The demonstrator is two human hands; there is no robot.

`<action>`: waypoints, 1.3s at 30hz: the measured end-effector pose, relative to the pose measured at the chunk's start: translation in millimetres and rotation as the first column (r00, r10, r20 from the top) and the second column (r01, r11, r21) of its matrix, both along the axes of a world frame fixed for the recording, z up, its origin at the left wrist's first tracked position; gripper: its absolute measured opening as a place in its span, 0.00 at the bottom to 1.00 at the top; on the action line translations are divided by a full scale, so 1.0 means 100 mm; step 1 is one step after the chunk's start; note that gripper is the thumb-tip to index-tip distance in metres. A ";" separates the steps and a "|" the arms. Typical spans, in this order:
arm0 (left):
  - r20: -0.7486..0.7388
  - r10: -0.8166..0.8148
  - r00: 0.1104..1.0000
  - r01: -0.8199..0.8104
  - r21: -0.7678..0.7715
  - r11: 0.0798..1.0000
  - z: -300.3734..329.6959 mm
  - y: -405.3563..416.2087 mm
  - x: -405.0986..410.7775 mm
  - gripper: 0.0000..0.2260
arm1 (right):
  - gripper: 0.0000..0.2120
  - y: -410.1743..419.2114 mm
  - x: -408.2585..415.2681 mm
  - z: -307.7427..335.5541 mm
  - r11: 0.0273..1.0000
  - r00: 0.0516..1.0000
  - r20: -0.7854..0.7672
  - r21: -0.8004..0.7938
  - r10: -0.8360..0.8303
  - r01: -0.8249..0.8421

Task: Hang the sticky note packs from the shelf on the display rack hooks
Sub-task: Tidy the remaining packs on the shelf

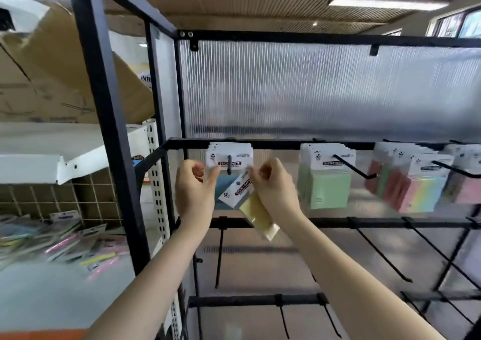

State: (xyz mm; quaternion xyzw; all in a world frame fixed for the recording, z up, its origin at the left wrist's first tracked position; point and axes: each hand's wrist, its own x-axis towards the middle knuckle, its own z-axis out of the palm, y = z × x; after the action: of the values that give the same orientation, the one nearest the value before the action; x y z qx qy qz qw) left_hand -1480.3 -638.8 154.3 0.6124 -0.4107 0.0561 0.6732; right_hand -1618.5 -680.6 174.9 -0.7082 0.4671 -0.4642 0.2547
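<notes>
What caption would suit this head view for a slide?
Right hand holds a tilted yellow sticky note pack below the leftmost black metal hook, where blue packs hang; left hand beside it.

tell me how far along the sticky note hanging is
Done: packs already hang on the top row hooks, blue, green and pink. In hand: the right hand holds a tilted yellow pack, not hooked yet. Left: a pile of packs on the shelf; lower hooks look bare.
</notes>
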 end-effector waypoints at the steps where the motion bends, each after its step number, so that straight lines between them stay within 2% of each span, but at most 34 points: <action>1: 0.015 0.013 1.000 -0.013 -0.001 1.000 -0.02 0.04 -0.04 0.13 | 0.15 0.02 -0.05 -0.01 1.000 1.000 0.003 -0.001 0.007 -0.007; 6: 0.098 0.026 0.995 -0.020 -0.057 0.998 -0.15 0.30 -0.42 0.07 | 0.12 0.15 -0.39 -0.13 1.000 0.995 0.104 -0.028 0.012 -0.009; 10: 0.019 -0.217 0.976 0.217 0.017 0.976 -0.23 0.48 -0.98 0.18 | 0.13 0.27 -0.77 -0.27 1.000 0.974 0.228 -0.016 -0.017 0.022; 14: -0.083 -0.466 0.881 0.473 0.195 0.859 -0.28 0.51 -1.52 0.23 | 0.15 0.36 -1.23 -0.39 0.996 0.953 0.294 -0.026 -0.073 0.085; 17: -0.116 -0.573 0.811 0.585 0.169 0.793 -0.29 0.46 -1.88 0.14 | 0.15 0.37 -1.60 -0.39 0.994 0.945 0.318 -0.047 -0.079 0.098; 19: -0.130 -0.615 0.777 0.629 0.142 0.765 -0.27 0.37 -2.10 0.09 | 0.14 0.37 -1.86 -0.36 0.991 0.944 0.316 -0.052 -0.100 0.123; 25: -0.060 -0.751 0.658 0.753 0.088 0.652 -0.16 0.04 -2.74 0.10 | 0.16 0.30 -2.58 -0.32 0.974 0.930 0.320 -0.070 -0.183 0.215; 30: -0.062 -0.819 0.570 0.821 0.088 0.564 -0.13 -0.32 -3.33 0.17 | 0.18 0.15 -3.18 -0.30 0.944 0.899 0.342 -0.087 -0.273 0.319; 32: -0.036 -0.842 0.539 0.842 0.067 0.536 -0.11 -0.46 -3.58 0.16 | 0.18 0.06 -3.42 -0.27 0.924 0.884 0.348 -0.108 -0.311 0.368; 35: -0.030 -0.895 0.445 0.895 0.055 0.443 -0.09 -0.70 -3.96 0.13 | 0.15 -0.09 -3.79 -0.24 0.888 0.850 0.385 -0.138 -0.360 0.439; 39: 0.008 -0.926 0.377 0.924 0.066 0.377 -0.07 -1.03 -4.45 0.17 | 0.14 -0.33 -4.25 -0.26 0.826 0.801 0.423 -0.185 -0.423 0.533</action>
State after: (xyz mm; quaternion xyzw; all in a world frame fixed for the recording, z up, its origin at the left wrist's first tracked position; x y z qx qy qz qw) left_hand -1925.1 -741.4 147.8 0.2949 -0.6981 -0.3260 0.5652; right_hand -2043.6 -713.5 149.2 -0.4967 0.5018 -0.7009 0.1013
